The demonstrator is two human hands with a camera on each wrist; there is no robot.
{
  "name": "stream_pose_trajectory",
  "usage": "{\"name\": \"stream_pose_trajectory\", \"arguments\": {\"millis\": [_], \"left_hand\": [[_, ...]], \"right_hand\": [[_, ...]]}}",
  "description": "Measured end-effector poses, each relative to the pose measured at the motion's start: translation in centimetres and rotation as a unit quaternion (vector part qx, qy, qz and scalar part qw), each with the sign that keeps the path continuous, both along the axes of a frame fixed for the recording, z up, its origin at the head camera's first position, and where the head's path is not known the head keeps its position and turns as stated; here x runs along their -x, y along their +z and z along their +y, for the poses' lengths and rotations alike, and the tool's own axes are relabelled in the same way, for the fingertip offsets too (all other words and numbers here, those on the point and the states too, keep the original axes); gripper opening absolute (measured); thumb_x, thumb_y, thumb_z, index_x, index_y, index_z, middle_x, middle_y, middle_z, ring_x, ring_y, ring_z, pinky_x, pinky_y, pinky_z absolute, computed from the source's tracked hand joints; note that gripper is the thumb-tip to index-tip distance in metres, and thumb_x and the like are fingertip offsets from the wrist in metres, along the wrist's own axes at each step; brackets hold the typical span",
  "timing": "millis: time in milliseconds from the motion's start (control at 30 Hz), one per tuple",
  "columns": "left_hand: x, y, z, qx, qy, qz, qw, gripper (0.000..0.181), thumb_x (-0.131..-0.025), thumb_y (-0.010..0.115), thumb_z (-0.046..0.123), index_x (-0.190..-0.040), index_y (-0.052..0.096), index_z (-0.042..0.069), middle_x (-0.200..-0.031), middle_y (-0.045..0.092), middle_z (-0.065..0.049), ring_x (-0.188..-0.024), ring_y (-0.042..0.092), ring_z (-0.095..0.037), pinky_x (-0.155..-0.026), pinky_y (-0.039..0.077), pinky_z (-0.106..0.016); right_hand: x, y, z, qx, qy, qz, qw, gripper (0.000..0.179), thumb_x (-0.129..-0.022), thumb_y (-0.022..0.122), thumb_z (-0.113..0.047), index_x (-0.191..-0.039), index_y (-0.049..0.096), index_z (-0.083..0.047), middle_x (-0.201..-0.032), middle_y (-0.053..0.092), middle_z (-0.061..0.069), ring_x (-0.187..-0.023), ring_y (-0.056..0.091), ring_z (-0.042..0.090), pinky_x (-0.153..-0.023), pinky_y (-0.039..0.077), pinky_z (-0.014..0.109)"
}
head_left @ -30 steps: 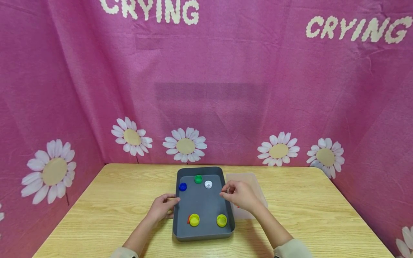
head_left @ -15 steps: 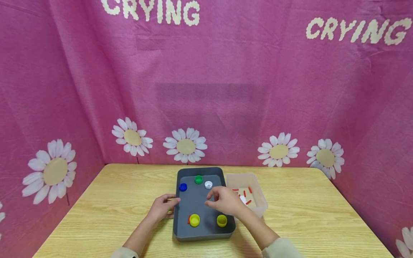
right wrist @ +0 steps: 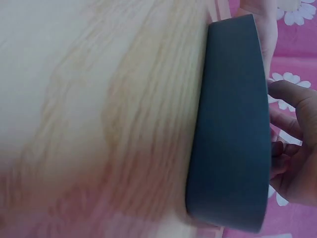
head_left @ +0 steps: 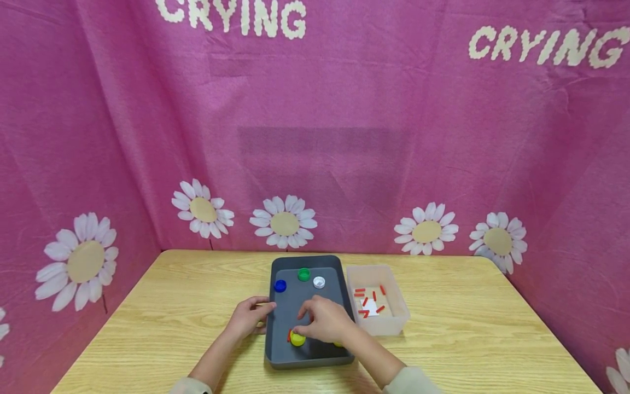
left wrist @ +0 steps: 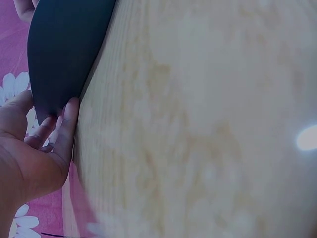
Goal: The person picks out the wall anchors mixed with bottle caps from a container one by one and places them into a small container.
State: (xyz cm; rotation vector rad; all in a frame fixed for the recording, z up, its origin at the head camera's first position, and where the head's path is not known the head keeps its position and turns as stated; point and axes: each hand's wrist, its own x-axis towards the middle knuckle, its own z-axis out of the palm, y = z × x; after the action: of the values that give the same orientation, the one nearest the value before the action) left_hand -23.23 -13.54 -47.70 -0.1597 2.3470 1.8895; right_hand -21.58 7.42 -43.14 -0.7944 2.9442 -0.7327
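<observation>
A dark grey tray (head_left: 307, 358) stands on the table. My left hand (head_left: 248, 317) grips its left side, thumb over the rim and the other fingers against the outer wall, as the left wrist view shows. My right hand (head_left: 322, 320) is over the tray's near half, thumb tip right at a yellow bottle cap (head_left: 297, 340). Its thumb and index finger are apart, with nothing seen between them. A short red stick (head_left: 289, 335) lies beside that cap. Another yellow cap (head_left: 337, 344) is mostly hidden under the right hand. In the right wrist view, the tray wall hides the fingertips.
At the tray's far end sit a blue cap (head_left: 280, 285), a green cap (head_left: 304, 274) and a white cap (head_left: 319, 282). A translucent box (head_left: 396, 323) with several red sticks and a white piece stands against the tray's right side. Pink cloth (head_left: 325, 164) hangs behind the table.
My right hand has moved left and nearer from above the box to the yellow cap, uncovering the box's red sticks. Its thumb and index finger have spread. The left hand has stayed put.
</observation>
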Motion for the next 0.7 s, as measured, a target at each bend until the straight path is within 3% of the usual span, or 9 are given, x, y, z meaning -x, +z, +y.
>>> {"name": "stream_pose_trajectory", "arguments": {"millis": [300, 700], "left_hand": [[0.1, -0.1, -0.1, -0.007, -0.002, 0.000, 1.0000, 0.046, -0.088, 0.064, 0.024, -0.124, 0.054, -0.002, -0.092, 0.058, -0.011, -0.073, 0.058, -0.015, -0.060, 0.057, -0.031], [0.2, -0.3, -0.1, -0.006, 0.000, 0.000, 1.0000, 0.044, -0.089, 0.063, 0.022, -0.124, 0.054, -0.003, -0.088, 0.057, -0.010, -0.073, 0.058, -0.014, -0.060, 0.057, -0.031]], "right_hand": [[-0.2, -0.8, -1.1, -0.010, 0.002, -0.004, 0.9999, 0.034, -0.070, 0.078, -0.044, -0.089, 0.070, -0.018, -0.078, 0.053, -0.007, -0.062, 0.047, 0.000, -0.054, 0.039, 0.018], [-0.4, -1.6, -2.1, -0.065, -0.018, 0.002, 0.9977, 0.034, -0.066, 0.078, -0.050, -0.084, 0.068, -0.023, -0.080, 0.053, -0.008, -0.065, 0.048, 0.006, -0.055, 0.040, 0.024]]}}
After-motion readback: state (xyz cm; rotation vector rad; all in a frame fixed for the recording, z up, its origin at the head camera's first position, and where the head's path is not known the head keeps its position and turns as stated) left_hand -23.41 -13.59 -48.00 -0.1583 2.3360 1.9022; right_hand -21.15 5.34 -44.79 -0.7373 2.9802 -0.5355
